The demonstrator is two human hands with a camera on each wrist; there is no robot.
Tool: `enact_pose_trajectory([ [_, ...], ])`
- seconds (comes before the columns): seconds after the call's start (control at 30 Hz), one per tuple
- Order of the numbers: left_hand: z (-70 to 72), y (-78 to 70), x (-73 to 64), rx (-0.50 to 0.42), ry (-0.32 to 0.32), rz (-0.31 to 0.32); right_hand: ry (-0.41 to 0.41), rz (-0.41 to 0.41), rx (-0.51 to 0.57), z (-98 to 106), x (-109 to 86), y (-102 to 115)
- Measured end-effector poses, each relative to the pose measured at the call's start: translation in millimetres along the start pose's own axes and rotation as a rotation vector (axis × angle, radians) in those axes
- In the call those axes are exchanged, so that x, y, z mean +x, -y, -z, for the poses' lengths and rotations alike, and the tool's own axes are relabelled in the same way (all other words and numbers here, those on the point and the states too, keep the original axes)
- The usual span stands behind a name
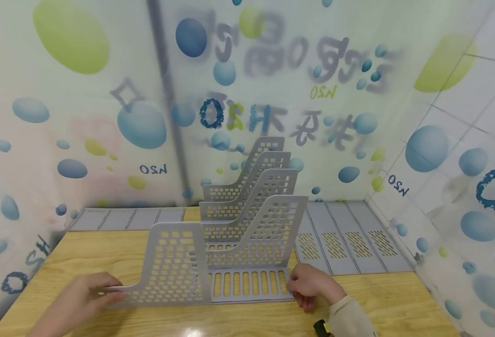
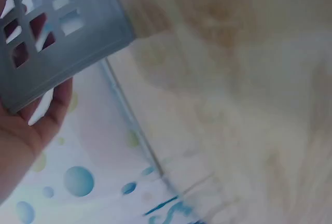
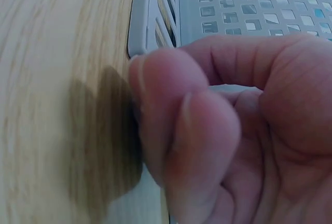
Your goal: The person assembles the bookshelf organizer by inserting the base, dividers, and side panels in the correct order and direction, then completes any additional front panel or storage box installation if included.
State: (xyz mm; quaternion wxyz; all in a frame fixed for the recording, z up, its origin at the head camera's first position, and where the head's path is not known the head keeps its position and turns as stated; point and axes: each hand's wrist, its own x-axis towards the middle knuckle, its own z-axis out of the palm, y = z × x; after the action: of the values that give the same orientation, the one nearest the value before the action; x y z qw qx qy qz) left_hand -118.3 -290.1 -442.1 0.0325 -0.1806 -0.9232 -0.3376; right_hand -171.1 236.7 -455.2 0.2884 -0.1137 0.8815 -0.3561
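A grey plastic file rack stands on the wooden table, with several perforated dividers (image 1: pixel 291 224) upright one behind another. Its slotted base (image 1: pixel 247 299) lies flat at the front. To the left of that base, a perforated end panel (image 1: pixel 167 271) stands on edge; whether it is joined to the base I cannot tell. My left hand (image 1: pixel 79 299) pinches the panel's low outer end between thumb and fingers, and the left wrist view shows that panel's corner (image 2: pixel 98 42). At the base's right front corner, my right hand (image 1: pixel 312 285) grips the edge with curled fingers (image 3: pixel 207 130).
Flat grey panels (image 1: pixel 348 238) with slotted patches lie at the right rear of the table (image 1: pixel 83 252). More flat panels (image 1: pixel 125 219) lie along the back left edge. A curtain with coloured dots (image 1: pixel 104 178) closes off the back and sides.
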Motion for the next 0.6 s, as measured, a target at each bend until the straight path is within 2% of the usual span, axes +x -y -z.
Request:
enact_pose_trajectory([
  [0.1,-6.7,7.5,-1.5,-0.024,-0.095,-0.152,0.014,0.017,0.012,1,-0.4,0],
  [0.13,-8.6,8.4,-1.7,-0.033,-0.114,-0.182,0.017,0.021,0.016,1,-0.5,-1],
  [0.23,-11.0,9.4,-2.4,-0.076,-0.121,-0.217,0.022,0.029,0.017,2,-0.6,-1],
  [0.4,-20.3,1.0,1.9,-0.227,-0.023,-0.290,0.030,0.030,0.030,3,0.7,-4],
  [0.5,-35.1,-15.4,13.3,-0.281,0.045,-0.326,0.047,0.023,0.059,3,1.6,-5],
  [0.6,-52.4,-35.2,25.6,-0.282,0.052,-0.340,0.063,0.019,0.086,2,1.8,-4],
])
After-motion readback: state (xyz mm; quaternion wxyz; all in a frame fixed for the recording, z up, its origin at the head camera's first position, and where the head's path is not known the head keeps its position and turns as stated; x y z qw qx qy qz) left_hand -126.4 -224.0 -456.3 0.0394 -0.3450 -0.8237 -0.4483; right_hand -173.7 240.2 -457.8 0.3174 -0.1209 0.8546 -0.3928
